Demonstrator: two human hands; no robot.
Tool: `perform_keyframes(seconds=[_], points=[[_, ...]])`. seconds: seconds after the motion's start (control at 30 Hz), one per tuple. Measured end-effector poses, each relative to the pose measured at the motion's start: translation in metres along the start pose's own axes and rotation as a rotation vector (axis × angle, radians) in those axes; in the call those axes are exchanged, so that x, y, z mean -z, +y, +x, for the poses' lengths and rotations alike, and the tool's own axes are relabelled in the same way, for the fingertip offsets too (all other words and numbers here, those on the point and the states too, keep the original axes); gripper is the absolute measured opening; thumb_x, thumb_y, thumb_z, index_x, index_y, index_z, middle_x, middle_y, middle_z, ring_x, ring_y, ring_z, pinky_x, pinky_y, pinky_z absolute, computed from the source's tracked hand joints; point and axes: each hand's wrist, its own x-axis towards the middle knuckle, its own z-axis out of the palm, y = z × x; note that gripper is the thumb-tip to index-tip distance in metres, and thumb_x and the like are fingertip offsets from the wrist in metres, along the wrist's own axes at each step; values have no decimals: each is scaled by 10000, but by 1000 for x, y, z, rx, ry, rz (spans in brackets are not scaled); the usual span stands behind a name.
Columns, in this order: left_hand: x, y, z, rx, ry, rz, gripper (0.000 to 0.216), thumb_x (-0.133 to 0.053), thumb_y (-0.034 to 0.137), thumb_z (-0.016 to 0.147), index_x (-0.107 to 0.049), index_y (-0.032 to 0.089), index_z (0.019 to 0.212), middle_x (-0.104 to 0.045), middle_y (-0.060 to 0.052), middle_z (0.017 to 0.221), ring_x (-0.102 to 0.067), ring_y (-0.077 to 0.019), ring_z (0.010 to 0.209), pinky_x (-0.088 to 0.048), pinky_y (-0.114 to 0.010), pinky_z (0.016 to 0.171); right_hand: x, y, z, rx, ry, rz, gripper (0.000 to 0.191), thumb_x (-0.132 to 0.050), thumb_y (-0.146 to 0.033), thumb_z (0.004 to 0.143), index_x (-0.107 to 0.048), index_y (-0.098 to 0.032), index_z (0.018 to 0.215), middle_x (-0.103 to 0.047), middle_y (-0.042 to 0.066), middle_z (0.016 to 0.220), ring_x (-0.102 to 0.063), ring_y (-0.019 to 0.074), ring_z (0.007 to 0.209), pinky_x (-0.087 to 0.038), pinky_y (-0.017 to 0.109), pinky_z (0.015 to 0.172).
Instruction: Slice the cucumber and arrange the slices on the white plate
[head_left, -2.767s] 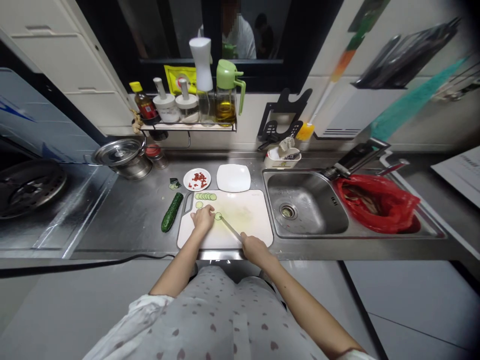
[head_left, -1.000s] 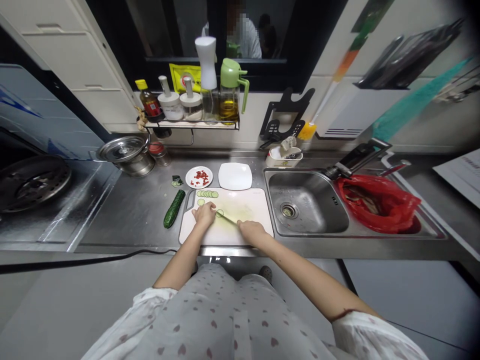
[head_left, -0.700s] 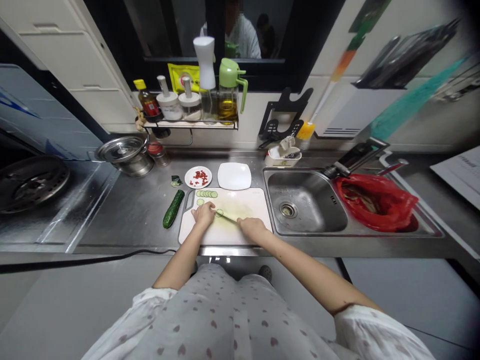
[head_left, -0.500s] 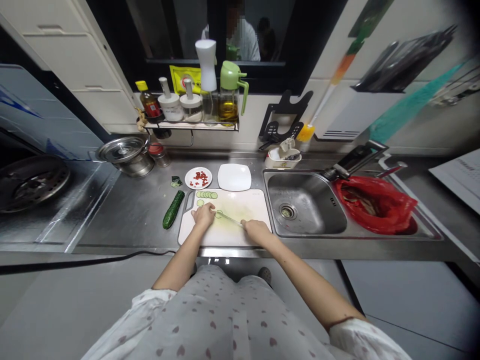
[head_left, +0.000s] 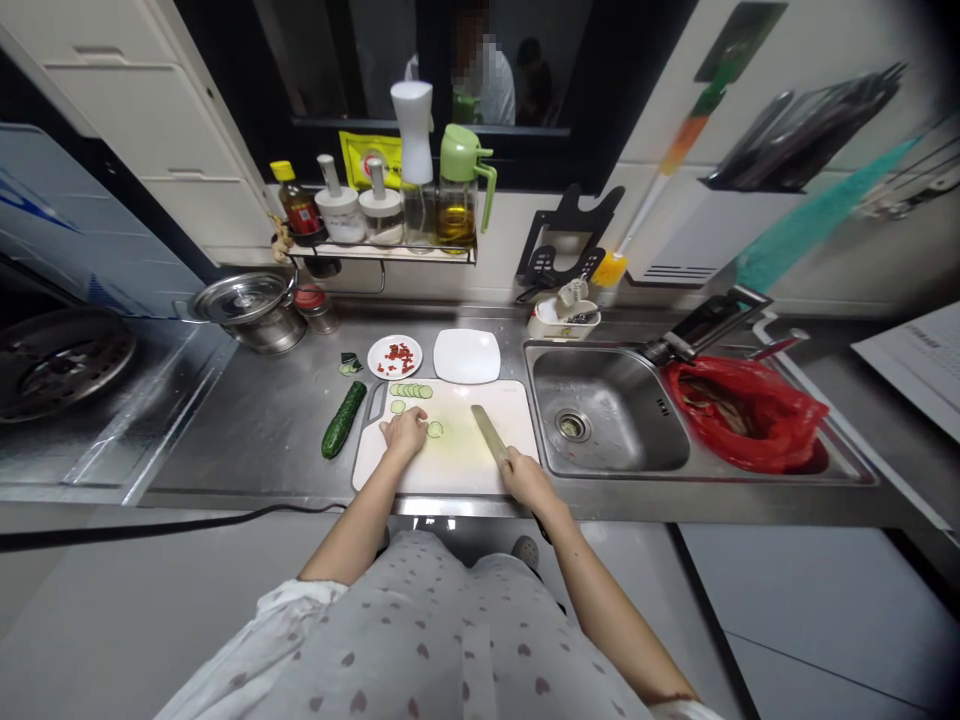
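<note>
My right hand (head_left: 529,482) is closed around the handle of a kitchen knife (head_left: 489,432), its blade angled up and left over the cutting board (head_left: 465,470). A cucumber slice (head_left: 435,430) lies on the board just right of my left hand (head_left: 406,434). That hand rests on the board with fingers bent and thumb spread to the left; nothing shows in it. A row of cucumber slices (head_left: 412,391) runs along the board's top left, with a single slice (head_left: 397,407) below it. Left of the board lies a large piece of cucumber (head_left: 344,420).
Behind the board stand a plate of chopped red pieces (head_left: 382,371) and a white square plate (head_left: 466,356). Cucumber trimmings (head_left: 349,363) lie at left. To the right is a sink (head_left: 622,445) with a red plastic bag (head_left: 776,430). A condiment shelf (head_left: 386,254) hangs above.
The knife has moved right, away from my left hand and the slice, and its blade has turned to point more upward. My left hand has stayed nearly in place.
</note>
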Motion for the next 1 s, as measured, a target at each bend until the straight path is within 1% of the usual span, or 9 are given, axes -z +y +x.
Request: perform_keyframes(seconds=[0.1, 0.17, 0.27, 0.4, 0.47, 0.57, 0.7, 0.87, 1.0], points=[[-1, 3, -4, -34, -2, 45, 226, -561, 368, 837, -624, 274, 1033, -716, -51, 969, -595, -267, 1045, -301, -432, 923, 2, -4, -1, -24, -16, 20, 264, -334, -254, 965, -531, -162, 1115, -696, 129, 1045, -653, 213, 952, -351, 265, 674], [-3, 6, -6, -63, 12, 79, 269, -574, 417, 830, -620, 264, 1045, -700, -68, 1018, -576, -280, 1066, -304, -436, 922, 3, -6, -1, -42, -30, 25, 270, -335, -262, 967, -528, -164, 1129, -694, 134, 1054, -651, 218, 957, -356, 269, 682], [-7, 9, -10, -77, 42, 115, 239, -570, 392, 835, -629, 254, 1021, -666, -89, 1100, -554, -289, 1099, -310, -432, 916, 3, -8, 1, -52, -38, 31, 281, -336, -273, 967, -524, -169, 1149, -687, 142, 1070, -646, 228, 972, -368, 276, 697], [-10, 13, -11, -68, 62, 101, 161, -572, 327, 835, -632, 248, 962, -649, -87, 1118, -555, -278, 1095, -317, -412, 906, 0, -9, 2, -51, -41, 34, 290, -328, -266, 967, -518, -176, 1167, -688, 139, 1062, -647, 235, 974, -383, 285, 711], [-10, 13, -11, -73, 62, 73, 125, -577, 305, 828, -623, 241, 926, -666, -73, 1076, -567, -266, 1069, -320, -402, 901, 0, -9, 3, -57, -47, 34, 299, -323, -266, 969, -517, -176, 1177, -685, 143, 1066, -646, 240, 980, -391, 291, 722], [-9, 13, -11, -67, 43, -4, 70, -576, 275, 821, -604, 239, 875, -700, -26, 951, -602, -227, 980, -321, -386, 900, 0, -10, 3, -63, -66, 34, 304, -325, -263, 967, -513, -175, 1188, -681, 150, 1074, -641, 245, 992, -400, 299, 734], [-8, 8, -11, -9, 14, -105, 90, -625, 309, 788, -606, 244, 847, -714, 17, 876, -630, -189, 887, -338, -355, 886, 2, -10, 3, -64, -69, 31, 294, -325, -253, 967, -507, -176, 1185, -683, 144, 1073, -644, 238, 988, -395, 290, 720], [-1, -5, -12, 30, 5, -153, 131, -677, 343, 735, -619, 244, 798, -709, 29, 839, -637, -174, 833, -376, -309, 814, 0, -9, 3, -59, -59, 35, 287, -325, -256, 966, -509, -175, 1172, -687, 133, 1069, -649, 227, 978, -383, 277, 699], [8, -22, -3, 70, 56, -191, 158, -690, 369, 715, -636, 245, 796, -697, 33, 816, -632, -162, 787, -394, -290, 760, -3, -7, 5, -57, -56, 33, 288, -329, -252, 960, -508, -176, 1172, -686, 138, 1076, -648, 231, 977, -382, 281, 698]])
